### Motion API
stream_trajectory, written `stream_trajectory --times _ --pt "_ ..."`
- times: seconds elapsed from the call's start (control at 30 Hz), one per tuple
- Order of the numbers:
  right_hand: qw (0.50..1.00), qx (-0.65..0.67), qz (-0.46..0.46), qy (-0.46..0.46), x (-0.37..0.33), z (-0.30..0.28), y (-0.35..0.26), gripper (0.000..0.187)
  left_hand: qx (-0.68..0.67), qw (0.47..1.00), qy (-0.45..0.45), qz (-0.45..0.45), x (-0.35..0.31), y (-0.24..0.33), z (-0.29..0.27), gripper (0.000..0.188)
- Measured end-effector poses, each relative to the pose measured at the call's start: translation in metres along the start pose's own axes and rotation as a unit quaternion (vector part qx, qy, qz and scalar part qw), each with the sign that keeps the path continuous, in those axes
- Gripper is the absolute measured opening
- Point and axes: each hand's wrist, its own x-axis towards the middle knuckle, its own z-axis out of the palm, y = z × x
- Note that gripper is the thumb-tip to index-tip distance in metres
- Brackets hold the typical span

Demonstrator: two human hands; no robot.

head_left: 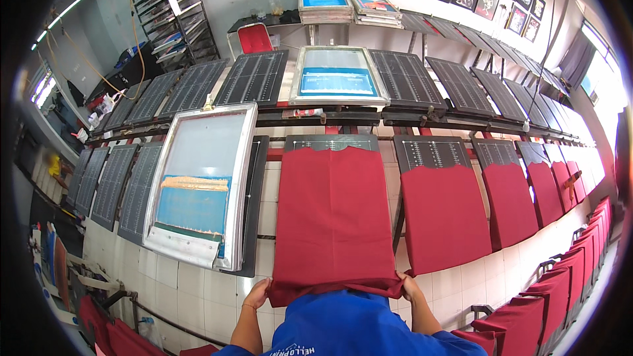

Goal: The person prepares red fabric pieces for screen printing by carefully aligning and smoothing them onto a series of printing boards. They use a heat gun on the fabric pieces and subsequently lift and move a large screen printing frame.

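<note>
A dark red fabric panel [335,217], shaped like a shirt piece, lies over a black printing board [330,141] straight in front of me. The board's far end, with white markings, shows beyond the cloth's edge. My left hand [258,292] is closed on the near left corner of the fabric, and my right hand [409,287] grips the near right corner. Between them the near edge sags and folds close to my blue shirt. To the left, a silver-framed printing screen [198,184] with a blue stencil area and a tan ink band rests tilted over another board.
Several red fabric panels [445,217] cover boards to the right, and more hang along the right edge [521,320]. A second screen [339,76] lies on the far row of black boards [250,78]. Stacked frames [325,3], a rack [175,16] and a red chair [255,38] stand behind.
</note>
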Motion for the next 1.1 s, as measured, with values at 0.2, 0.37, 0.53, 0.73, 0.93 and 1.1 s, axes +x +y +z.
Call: stream_trajectory --times 0.2,0.37,0.53,0.73,0.93,1.1 --pt "1.0 0.003 -0.001 -0.031 0.014 -0.012 0.006 0.04 -0.065 0.997 -0.017 0.034 0.006 0.017 0.031 0.042" --pt "0.996 -0.006 0.089 -0.017 0.009 -0.026 0.03 0.042 -0.072 0.995 0.031 -0.061 -0.007 0.008 0.016 0.047" --pt "0.986 0.106 0.101 -0.085 0.007 0.018 -0.022 0.063 -0.098 0.993 -0.002 0.068 0.0 0.016 0.036 0.047" --pt "0.993 0.035 0.102 -0.042 -0.027 -0.03 0.004 0.049 -0.052 0.992 0.117 0.008 -0.045 -0.011 0.023 0.03" --pt "0.974 -0.143 0.175 -0.025 -0.046 -0.041 0.025 0.039 0.038 0.983 0.165 -0.074 -0.06 -0.043 -0.001 0.024" --pt "0.972 -0.228 0.046 0.018 -0.025 0.007 -0.008 0.065 0.264 0.942 0.18 -0.104 -0.018 -0.033 -0.008 0.042"
